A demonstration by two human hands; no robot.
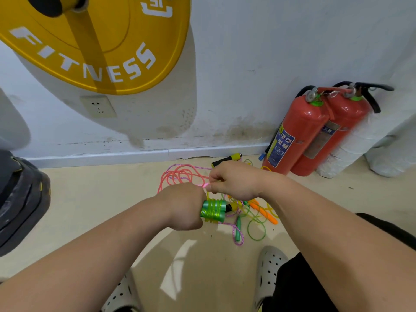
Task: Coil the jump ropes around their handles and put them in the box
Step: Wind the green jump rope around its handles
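1. Two hands are in view. The left hand [184,206] is closed in a fist round the green bundle [213,210], which looks like two green handles side by side, wound with several turns of green cord.
2. Loose gear lies on the floor [94,199] beyond and right of the bundle:
   - one pink rope [180,174]
   - one braided pink-purple rope [240,240] with a green handle [238,233]
   - thin green loops [256,228]
   - an orange handle [266,212]
   - two black-and-yellow handles, one [231,207] just right of the bundle and one [226,159] further off by the wall
3. Two red fire extinguishers [297,131] lean against the wall, above and right of the bundle.
4. One yellow weight plate [90,41] and one wall socket [98,106] sit high to the bundle's left. Two grey perforated shoes [270,266] are below it.
5. The skirting edge [135,155] runs behind the heap, and a dark plate stack [20,199] bounds the far left. Bare floor lies open between that stack and the bundle, and between the bundle and the shoes.
6. The right hand [234,183] hovers just above the bundle, knuckles up, with its fingertips pinching a strand. I cannot tell which rope that strand belongs to.
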